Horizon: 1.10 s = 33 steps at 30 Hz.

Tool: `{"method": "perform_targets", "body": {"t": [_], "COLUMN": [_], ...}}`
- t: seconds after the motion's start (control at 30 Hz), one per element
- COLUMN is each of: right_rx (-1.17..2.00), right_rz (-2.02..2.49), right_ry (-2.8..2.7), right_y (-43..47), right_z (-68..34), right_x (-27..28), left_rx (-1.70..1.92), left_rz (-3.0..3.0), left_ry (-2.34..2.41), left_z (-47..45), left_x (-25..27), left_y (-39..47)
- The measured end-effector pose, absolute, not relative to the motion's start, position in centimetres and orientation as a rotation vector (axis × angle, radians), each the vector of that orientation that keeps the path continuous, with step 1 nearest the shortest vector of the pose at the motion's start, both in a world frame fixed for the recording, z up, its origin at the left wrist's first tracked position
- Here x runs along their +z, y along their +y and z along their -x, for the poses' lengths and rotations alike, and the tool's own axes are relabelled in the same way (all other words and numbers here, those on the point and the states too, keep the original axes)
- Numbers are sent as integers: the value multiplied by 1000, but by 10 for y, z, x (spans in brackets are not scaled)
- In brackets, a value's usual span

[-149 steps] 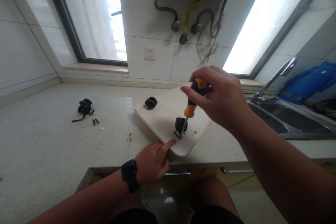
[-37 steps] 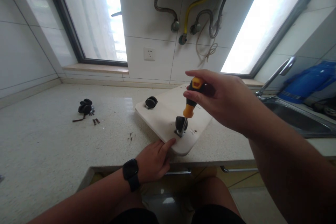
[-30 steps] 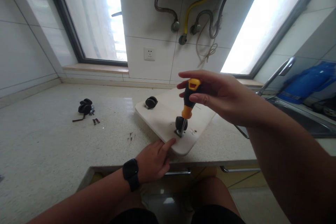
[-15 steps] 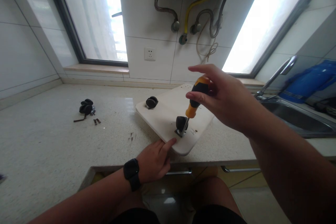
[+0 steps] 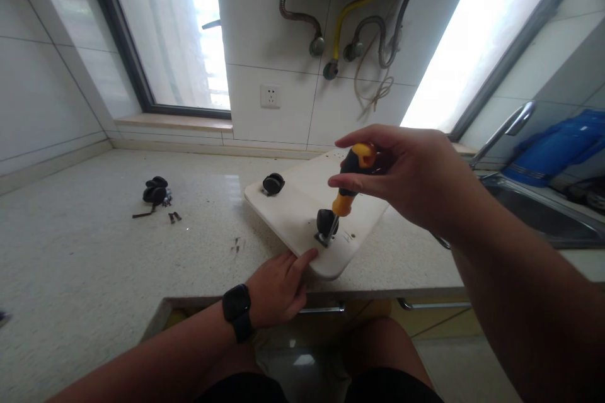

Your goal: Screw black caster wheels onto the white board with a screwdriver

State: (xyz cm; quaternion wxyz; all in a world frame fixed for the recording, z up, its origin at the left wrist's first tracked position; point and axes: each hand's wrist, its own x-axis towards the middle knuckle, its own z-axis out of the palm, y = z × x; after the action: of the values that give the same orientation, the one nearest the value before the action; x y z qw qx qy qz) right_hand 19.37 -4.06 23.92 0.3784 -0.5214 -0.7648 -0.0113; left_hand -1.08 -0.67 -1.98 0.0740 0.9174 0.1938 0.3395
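My right hand point(image 5: 411, 179) is closed around the yellow-and-black handle of a screwdriver point(image 5: 345, 203). The shaft points down beside a black caster wheel point(image 5: 325, 221), toward its metal mounting plate point(image 5: 322, 240); the tip itself is hard to make out. This caster stands near the front corner of a pale wooden board point(image 5: 295, 211) lying on the counter. My left hand point(image 5: 278, 286) grips the board's front edge, index finger on top and the others below. A second black caster point(image 5: 273, 184) sits at the board's left corner.
On the counter point(image 5: 85, 252) at left lie loose casters point(image 5: 155, 191), small screws point(image 5: 167, 198) and brown metal pieces point(image 5: 174, 218). A sink point(image 5: 534, 214) with a faucet point(image 5: 503, 129) is at right. Hoses point(image 5: 347, 9) run down the wall behind.
My right hand has lowered slightly and turned, tilting the screwdriver handle a little. My left hand and the board stay in place.
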Motion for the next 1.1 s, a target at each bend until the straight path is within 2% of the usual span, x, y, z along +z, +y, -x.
{"method": "perform_targets", "body": {"t": [0.1,0.2,0.27,0.4,0.47,0.63,0.97,1.03,1.1], "right_rx": [-216,-243,-87,465,561,361,-264,-239,-39], "right_rz": [1401,1468,1439,1214,1163,1273,1542,1539,1447], "right_ry": [-1913,-1959,-2038,-2186,-2201,-2093,-1799,-1859,-1983], "right_y": [-41,-39,-39,-40,-41,-42,-37,-36,-37], "right_z": [-186,-186,-190,-202,-204,-199,-185,-188,-193], "right_x": [238,239,240,244,247,247,236,237,239], "left_rx": [1035,1041,1043,1046,1041,1024,1011,1008,1008], "left_rz": [-2747,-2744,-2739,-2734,-2732,-2737,-2737,-2734,-2729], "left_ry": [573,592,593,575,577,584,587,591,587], "left_z": [11,10,10,11,11,11,11,11,12], "left_x": [-19,-20,-20,-21,-21,-20,-21,-22,-22], "left_y": [-7,-7,-7,-6,-6,-6,-6,-6,-7]}}
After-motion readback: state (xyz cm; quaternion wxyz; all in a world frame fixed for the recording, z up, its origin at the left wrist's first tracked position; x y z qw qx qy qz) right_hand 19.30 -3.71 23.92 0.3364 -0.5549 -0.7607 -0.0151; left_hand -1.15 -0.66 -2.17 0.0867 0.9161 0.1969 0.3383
